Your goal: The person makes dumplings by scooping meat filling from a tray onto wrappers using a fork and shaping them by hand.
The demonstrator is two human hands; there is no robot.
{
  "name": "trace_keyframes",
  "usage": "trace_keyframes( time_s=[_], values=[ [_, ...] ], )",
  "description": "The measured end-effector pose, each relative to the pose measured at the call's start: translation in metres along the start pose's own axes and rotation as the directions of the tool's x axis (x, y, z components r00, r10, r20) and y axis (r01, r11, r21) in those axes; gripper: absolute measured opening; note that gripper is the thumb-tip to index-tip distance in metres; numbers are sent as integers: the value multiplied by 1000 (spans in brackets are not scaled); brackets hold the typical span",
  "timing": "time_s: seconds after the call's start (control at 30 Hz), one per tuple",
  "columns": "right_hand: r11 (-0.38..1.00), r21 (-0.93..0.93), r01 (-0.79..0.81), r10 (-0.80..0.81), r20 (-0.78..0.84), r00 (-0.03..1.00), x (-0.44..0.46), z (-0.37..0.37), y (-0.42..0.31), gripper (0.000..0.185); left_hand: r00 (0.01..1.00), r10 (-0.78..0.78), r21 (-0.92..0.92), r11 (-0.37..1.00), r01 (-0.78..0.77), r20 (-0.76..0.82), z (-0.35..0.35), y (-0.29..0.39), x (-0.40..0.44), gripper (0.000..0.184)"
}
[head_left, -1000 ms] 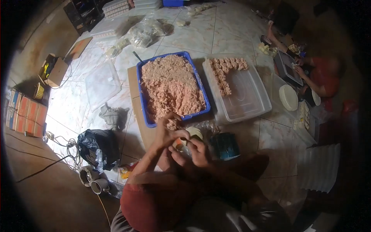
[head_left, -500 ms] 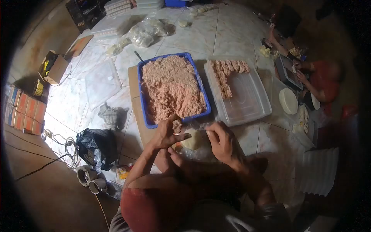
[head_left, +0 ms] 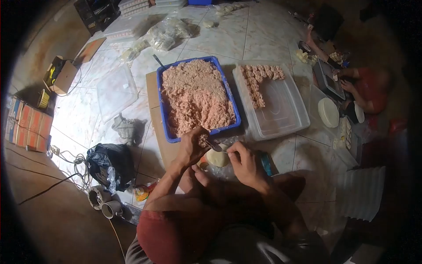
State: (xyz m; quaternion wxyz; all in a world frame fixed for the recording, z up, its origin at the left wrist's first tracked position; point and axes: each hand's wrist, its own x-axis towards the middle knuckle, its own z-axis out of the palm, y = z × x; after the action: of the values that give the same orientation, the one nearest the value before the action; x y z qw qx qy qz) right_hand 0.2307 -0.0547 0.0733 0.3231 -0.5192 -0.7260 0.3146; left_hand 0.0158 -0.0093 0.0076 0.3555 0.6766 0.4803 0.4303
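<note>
Near the front edge of a blue tray [head_left: 240,119] heaped with pink minced filling [head_left: 198,99], my left hand [head_left: 193,145] is closed round a small lump of filling [head_left: 203,140]. My right hand [head_left: 245,163] pinches a spoon [head_left: 216,147], whose head touches or nearly touches that lump. Below the spoon lies a stack of pale round wrappers [head_left: 217,158] on clear plastic. To the right of the blue tray, a clear plastic container [head_left: 281,108] holds filled pieces [head_left: 252,88] along its back and left sides.
A black plastic bag [head_left: 110,163] and cables [head_left: 79,169] are at the left, beside a grey cloth [head_left: 124,128]. A clear lid [head_left: 115,94] lies behind them. At the right, a co-worker [head_left: 371,88] sits by a grey tray [head_left: 330,79] and a white round lid [head_left: 328,112].
My right hand first moved away from my left hand to the right, then came back toward it with the spoon. My left hand has shifted slightly and still holds filling.
</note>
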Motion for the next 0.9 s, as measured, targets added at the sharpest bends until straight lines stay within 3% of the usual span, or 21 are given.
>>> trace_keyframes(
  time_s=[0.03,0.17,0.23,0.27,0.3,0.37,0.4,0.43,0.5,0.53,0.6,0.63,0.67,0.7,0.73,0.8,0.83,0.87,0.9],
  values=[
    [999,-5,-34,34,9,999,1,5,-1,6,1000,-14,109,994,17,-23,1,4,1,30],
    [998,3,-58,58,-15,998,15,8,-8,5,999,-14,229,973,25,-48,-1,-2,-4,31],
    [994,71,-79,86,-105,991,29,8,-4,7,987,-140,13,990,139,79,-7,-1,-6,38],
    [994,69,-83,90,-104,991,41,10,5,7,987,-141,10,990,141,81,-12,2,-9,38],
    [1000,-16,-11,9,-147,989,58,15,21,7,979,-154,-266,946,185,136,-19,11,-13,40],
    [993,-110,51,-72,-189,979,79,28,60,8,976,-159,-610,762,217,148,-22,5,-19,50],
    [942,-324,89,-128,-101,987,87,36,85,8,977,-155,-612,761,213,147,-16,-2,-20,50],
    [845,-517,140,-167,-5,986,94,36,85,9,969,-212,-498,831,247,128,-13,-5,-17,50],
    [840,-529,124,-141,8,990,88,18,61,9,974,-220,-206,952,226,48,-12,-7,-10,43],
    [838,-537,92,-84,38,996,80,2,33,14,972,-234,-212,948,236,31,-13,-5,-9,43],
    [897,-426,119,-79,109,991,68,-20,-15,12,974,-149,-402,892,206,167,-16,-1,-13,36],
    [932,-302,199,-162,144,976,60,-21,-23,10,962,-172,-237,946,221,213,-19,1,-11,40],
    [945,-175,276,-250,158,955,52,-21,-28,7,960,-174,-238,945,225,217,-17,-2,-9,40],
    [935,-291,201,-118,281,953,44,-21,-30,6,970,-164,-151,970,191,177,-12,-8,-8,43],
    [935,-296,197,-114,275,955,37,-22,-29,6,980,-144,-61,986,154,138,-6,-13,-8,45],
    [978,-157,139,-128,75,989,32,-23,-24,7,986,-106,-110,987,120,125,-8,-13,-4,43],
    [999,-20,48,-48,14,999,29,-29,-32,7,991,-62,-195,977,86,121,-14,3,-6,39],
    [998,-24,52,-52,15,999,28,-26,-27,7,993,-23,-281,958,56,118,-15,12,-8,35],
    [998,-29,52,-50,64,997,25,-17,-16,7,980,-103,-289,946,150,171,-12,12,-7,32]
  ],
)
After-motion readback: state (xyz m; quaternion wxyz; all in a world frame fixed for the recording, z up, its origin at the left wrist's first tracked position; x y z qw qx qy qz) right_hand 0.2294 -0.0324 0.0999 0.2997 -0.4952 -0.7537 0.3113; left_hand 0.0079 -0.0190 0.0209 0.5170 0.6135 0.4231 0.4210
